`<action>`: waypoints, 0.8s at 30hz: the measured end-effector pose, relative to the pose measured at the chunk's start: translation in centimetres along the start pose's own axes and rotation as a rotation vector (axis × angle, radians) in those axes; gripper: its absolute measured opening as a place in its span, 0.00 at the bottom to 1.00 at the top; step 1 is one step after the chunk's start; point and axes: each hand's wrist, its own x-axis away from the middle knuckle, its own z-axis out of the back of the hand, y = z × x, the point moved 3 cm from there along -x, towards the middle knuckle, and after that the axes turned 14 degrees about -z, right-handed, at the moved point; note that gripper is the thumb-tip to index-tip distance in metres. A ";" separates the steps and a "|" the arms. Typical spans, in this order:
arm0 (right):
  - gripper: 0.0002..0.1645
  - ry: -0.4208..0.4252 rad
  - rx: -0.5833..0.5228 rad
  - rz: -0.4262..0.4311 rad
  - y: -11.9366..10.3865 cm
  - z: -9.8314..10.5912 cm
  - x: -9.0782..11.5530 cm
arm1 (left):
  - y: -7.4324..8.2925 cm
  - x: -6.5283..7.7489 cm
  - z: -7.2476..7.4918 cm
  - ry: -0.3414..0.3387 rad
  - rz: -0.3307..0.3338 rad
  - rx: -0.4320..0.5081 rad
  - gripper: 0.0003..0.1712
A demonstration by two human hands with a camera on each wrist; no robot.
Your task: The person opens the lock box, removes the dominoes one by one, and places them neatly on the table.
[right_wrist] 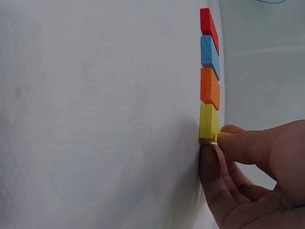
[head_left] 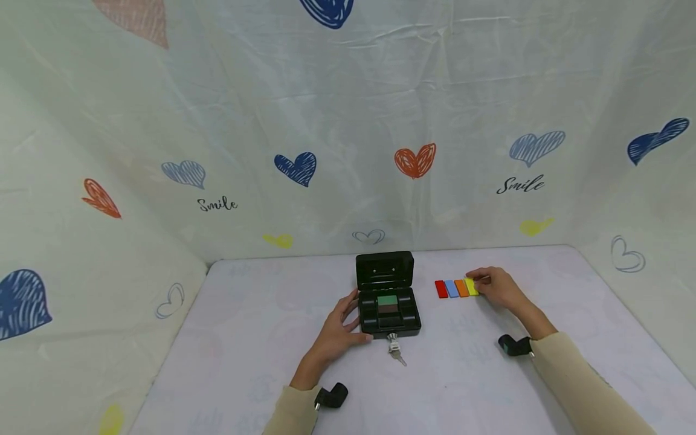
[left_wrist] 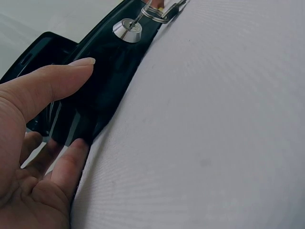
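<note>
A black cash box (head_left: pixel 372 326) stands on the table with its lid (head_left: pixel 385 270) raised. A green block (head_left: pixel 387 299) and a brown block (head_left: pixel 388 309) lie in its middle compartment. My left hand (head_left: pixel 334 332) holds the box at its left side, thumb on the front face and fingers along the side. A key sits in the front lock (left_wrist: pixel 127 30), with a key ring (left_wrist: pixel 159 15) hanging from it. To the right, red (head_left: pixel 441 289), blue (head_left: pixel 452 289), orange (head_left: pixel 462 288) and yellow (right_wrist: pixel 208 122) blocks lie in a row. My right hand (head_left: pixel 497 286) pinches the yellow block's end.
A white cloth covers the table (head_left: pixel 261 338). Behind it hangs a pale curtain (head_left: pixel 348 109) printed with hearts and lettering. Black wrist-camera mounts (head_left: pixel 333 396) stick out from both sleeves.
</note>
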 end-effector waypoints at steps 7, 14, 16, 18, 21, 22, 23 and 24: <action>0.18 0.006 -0.006 -0.013 0.0 -0.1 0.0 | 0.2 0.0 -0.1 -0.003 -0.002 -0.007 0.63; 0.18 0.020 -0.008 -0.021 0.2 -0.1 0.1 | 0.3 0.0 -0.1 -0.003 -0.002 0.010 0.63; 0.19 0.029 -0.013 -0.019 0.2 -0.1 0.4 | 0.3 0.0 -0.1 -0.005 -0.003 0.007 0.63; 0.19 0.043 -0.020 -0.011 0.2 0.0 0.8 | 0.3 0.0 -0.1 -0.008 -0.001 0.001 0.63; 0.19 0.072 -0.040 0.019 0.0 0.0 1.5 | 0.3 0.1 -0.1 -0.010 -0.004 -0.008 0.63; 0.19 0.083 -0.046 0.036 -0.1 0.1 1.7 | 0.3 0.1 -0.1 -0.009 -0.003 -0.009 0.63; 0.18 0.096 -0.053 0.051 -0.2 0.1 2.0 | 0.3 0.0 -0.1 -0.006 0.002 -0.011 0.63; 0.18 0.108 -0.063 0.067 -0.4 0.1 2.3 | 0.3 0.0 -0.1 -0.003 0.008 -0.011 0.63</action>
